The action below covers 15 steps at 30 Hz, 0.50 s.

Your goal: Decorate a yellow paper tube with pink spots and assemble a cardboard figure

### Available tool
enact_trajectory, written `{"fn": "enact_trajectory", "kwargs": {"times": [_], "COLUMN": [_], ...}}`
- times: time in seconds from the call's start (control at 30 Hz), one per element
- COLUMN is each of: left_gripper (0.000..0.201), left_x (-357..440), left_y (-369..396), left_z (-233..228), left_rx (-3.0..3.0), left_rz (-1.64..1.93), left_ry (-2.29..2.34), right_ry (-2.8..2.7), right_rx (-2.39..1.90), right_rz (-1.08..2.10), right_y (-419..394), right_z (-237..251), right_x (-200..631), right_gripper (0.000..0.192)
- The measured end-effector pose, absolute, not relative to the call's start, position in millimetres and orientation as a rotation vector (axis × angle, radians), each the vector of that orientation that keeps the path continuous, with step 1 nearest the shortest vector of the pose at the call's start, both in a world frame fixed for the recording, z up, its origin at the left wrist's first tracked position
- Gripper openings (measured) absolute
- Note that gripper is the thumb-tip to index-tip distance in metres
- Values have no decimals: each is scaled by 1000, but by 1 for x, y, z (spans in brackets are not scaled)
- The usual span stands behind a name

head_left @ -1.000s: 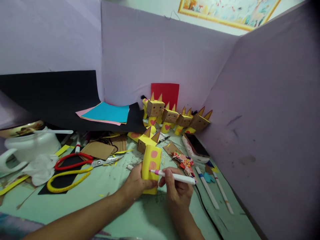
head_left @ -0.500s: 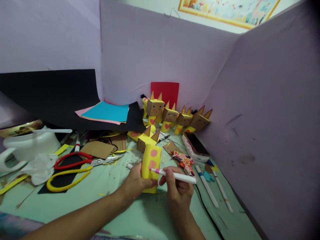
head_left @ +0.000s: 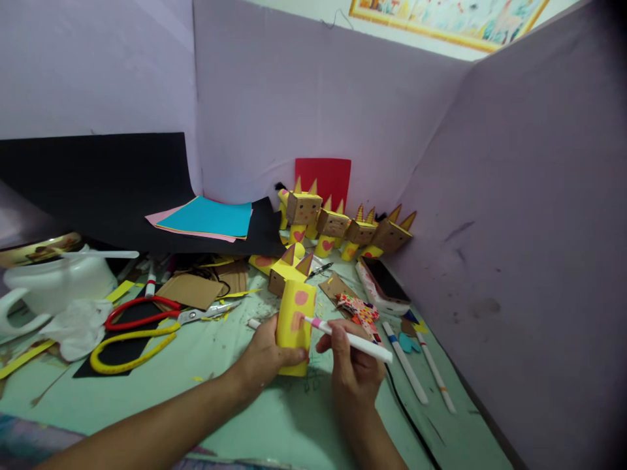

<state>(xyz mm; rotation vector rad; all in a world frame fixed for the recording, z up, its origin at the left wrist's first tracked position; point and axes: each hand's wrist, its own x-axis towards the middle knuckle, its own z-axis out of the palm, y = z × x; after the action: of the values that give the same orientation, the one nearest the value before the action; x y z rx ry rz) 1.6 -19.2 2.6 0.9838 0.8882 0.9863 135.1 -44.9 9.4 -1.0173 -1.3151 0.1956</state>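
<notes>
Left hand (head_left: pixel 267 356) wraps the yellow tube (head_left: pixel 294 326), holding it upright on the table (head_left: pixel 220 391). Right hand (head_left: pixel 355 369) pinches a marker (head_left: pixel 350 341), just right of the tube. Marker's long axis runs from the right hand up-left; its pink tip touches the lower pink spot on the tube's front. Scissors (head_left: pixel 161 316) well left.
</notes>
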Motion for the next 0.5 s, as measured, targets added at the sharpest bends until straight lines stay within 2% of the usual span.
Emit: {"fn": "enact_trajectory", "kwargs": {"times": [0.17, 0.5], "left_gripper": [53, 55], "left_x": [1, 1], "left_y": [-20, -21], "left_z": [5, 10], "left_rx": [997, 997], "left_rz": [976, 961], "left_ry": [878, 883], "right_ry": [-1324, -1367], "right_rx": [-1041, -998], "right_rz": [294, 281], "right_y": [-46, -45], "right_z": [8, 5], "right_x": [134, 136], "right_gripper": [27, 21]}}
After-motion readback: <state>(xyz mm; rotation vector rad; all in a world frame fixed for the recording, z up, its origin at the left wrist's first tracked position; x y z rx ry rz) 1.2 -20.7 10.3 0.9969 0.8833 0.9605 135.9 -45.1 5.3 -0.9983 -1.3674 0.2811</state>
